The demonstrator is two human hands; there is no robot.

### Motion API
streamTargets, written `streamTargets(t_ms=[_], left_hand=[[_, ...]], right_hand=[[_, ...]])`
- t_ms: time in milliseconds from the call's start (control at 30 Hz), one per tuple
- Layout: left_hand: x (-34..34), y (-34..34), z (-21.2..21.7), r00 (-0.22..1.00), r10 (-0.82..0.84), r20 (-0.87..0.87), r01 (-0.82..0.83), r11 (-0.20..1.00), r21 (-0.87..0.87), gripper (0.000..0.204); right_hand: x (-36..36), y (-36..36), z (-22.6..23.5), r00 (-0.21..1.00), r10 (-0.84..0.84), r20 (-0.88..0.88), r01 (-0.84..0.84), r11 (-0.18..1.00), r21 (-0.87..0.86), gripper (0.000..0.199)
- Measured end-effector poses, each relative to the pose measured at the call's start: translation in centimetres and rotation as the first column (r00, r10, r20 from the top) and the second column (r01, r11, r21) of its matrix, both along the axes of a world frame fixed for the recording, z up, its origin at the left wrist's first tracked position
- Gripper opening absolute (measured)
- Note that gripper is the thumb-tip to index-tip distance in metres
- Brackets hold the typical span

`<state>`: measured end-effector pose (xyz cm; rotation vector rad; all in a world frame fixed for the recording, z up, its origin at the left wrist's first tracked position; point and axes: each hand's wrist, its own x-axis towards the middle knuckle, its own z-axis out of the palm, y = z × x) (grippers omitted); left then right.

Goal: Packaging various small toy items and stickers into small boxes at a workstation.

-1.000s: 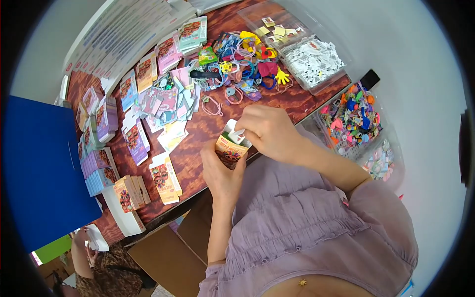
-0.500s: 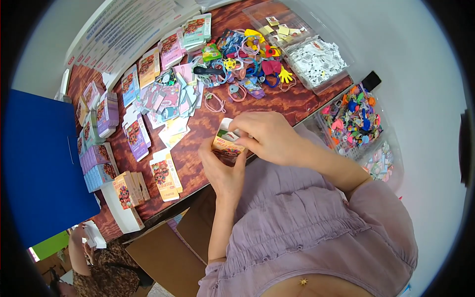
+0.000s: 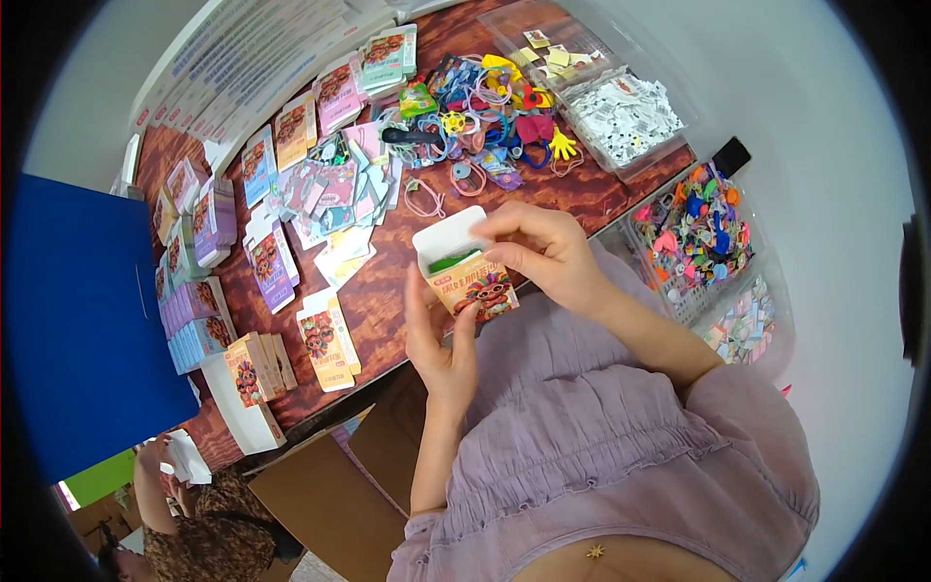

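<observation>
A small orange carton box (image 3: 475,286) with a printed picture is held in front of me over the table's edge. My left hand (image 3: 441,354) grips it from the left and below, thumb on its front. Its white lid flap (image 3: 451,231) stands raised, and something green (image 3: 454,260) shows inside the mouth. My right hand (image 3: 548,257) has thumb and forefinger closed at the flap's right edge. On the table left of the box lies a flat orange carton (image 3: 328,344).
Colourful small toys and hair ties (image 3: 485,116) are heaped at the back, beside loose cards (image 3: 335,189). Stacks of cartons (image 3: 208,223) line the left. Clear bins (image 3: 630,112) hold white slips and trinkets at right. A co-worker (image 3: 208,529) sits lower left beyond a blue panel (image 3: 87,320).
The box has tilted so its printed front and open mouth show more. Its white flap is raised higher. My right hand has drawn back from the opening to the flap's edge.
</observation>
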<state>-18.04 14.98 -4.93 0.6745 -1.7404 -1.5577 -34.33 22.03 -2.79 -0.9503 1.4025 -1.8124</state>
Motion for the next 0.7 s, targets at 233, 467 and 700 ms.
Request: streamTargets(t_ms=[233,467,700], left_hand=[[1.6,-2.2,0.7,0.968,-0.251,-0.015,0.242,0.913,0.329,0.056],[1.7,-1.9,-0.4,0.978,-0.192,0.079,0.177,0.971,0.158,0.054],[1.5,-1.6,-0.8,0.941,-0.255,0.224,0.254,0.967,0.031,0.062]], right_hand=[[-1.2,0.8,-1.1,0.959,0.202,-0.199,-0.173,0.973,0.156,0.014],[-1.0,0.4,-2.1,0.969,0.173,-0.175,-0.168,0.985,0.047,0.008],[-1.1,-0.3,-2.4,0.963,0.147,0.224,-0.191,0.963,0.192,0.005]])
